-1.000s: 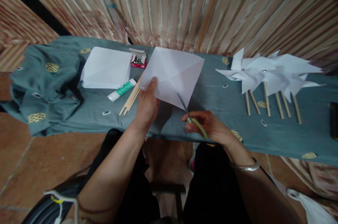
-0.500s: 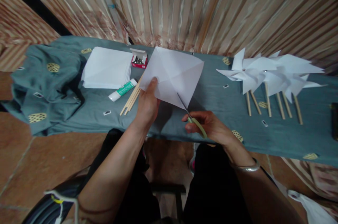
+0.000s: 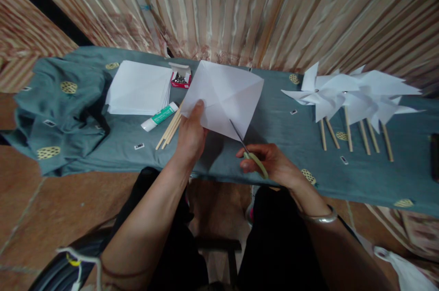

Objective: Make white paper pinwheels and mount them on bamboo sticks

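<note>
My left hand [image 3: 192,133] grips a square sheet of white paper [image 3: 222,94] by its left corner, thumb on top. Creases cross the sheet and meet near its middle. My right hand [image 3: 265,162] holds scissors [image 3: 254,159] with pale green handles, fingers through the loops. The blades lie at the sheet's near right corner, pointing in toward the centre, and one blade shows on top of the paper. Beside my left hand, several wooden sticks [image 3: 169,132] lie partly under the sheet.
A stack of white paper [image 3: 139,87], a glue tube [image 3: 159,117] and a small red box [image 3: 181,77] of metal pins are at left. Several paper pinwheels [image 3: 353,94] on sticks lie at right. A patterned green cloth [image 3: 120,151] covers the table; a pleated curtain [image 3: 233,12] hangs behind.
Almost nothing differs. The sheet's right corner has shifted very slightly left, while both hands and the scissors stay in place.
</note>
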### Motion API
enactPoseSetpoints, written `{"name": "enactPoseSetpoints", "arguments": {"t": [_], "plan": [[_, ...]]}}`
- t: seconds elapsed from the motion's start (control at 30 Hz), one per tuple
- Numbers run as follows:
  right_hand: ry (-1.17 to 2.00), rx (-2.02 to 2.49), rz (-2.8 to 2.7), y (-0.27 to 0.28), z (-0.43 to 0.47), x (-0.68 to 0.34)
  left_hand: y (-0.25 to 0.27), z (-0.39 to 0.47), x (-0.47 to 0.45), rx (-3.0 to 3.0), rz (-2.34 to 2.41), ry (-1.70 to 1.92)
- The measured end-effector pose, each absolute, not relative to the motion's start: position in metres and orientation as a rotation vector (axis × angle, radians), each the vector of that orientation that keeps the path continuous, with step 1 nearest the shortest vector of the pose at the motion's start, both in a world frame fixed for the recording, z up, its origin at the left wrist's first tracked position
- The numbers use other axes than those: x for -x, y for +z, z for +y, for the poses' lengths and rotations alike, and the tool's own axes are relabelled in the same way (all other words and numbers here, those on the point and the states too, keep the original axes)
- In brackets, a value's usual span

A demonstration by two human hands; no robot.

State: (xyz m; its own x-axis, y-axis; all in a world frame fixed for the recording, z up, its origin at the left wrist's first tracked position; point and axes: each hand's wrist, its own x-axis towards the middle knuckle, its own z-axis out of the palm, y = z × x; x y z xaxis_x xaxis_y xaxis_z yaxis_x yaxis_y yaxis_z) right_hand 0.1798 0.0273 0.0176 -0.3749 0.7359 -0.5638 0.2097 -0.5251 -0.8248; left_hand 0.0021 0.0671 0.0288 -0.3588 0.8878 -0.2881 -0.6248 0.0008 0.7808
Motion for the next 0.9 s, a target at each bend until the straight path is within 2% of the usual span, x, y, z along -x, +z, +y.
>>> {"name": "enactPoseSetpoints", "arguments": {"t": [0.9], "plan": [[1.915, 1.479, -1.254, 0.017, 0.0273, -0.1786, 0.025, 0.0609, -0.0082, -0.392, 1.107, 1.548]]}}
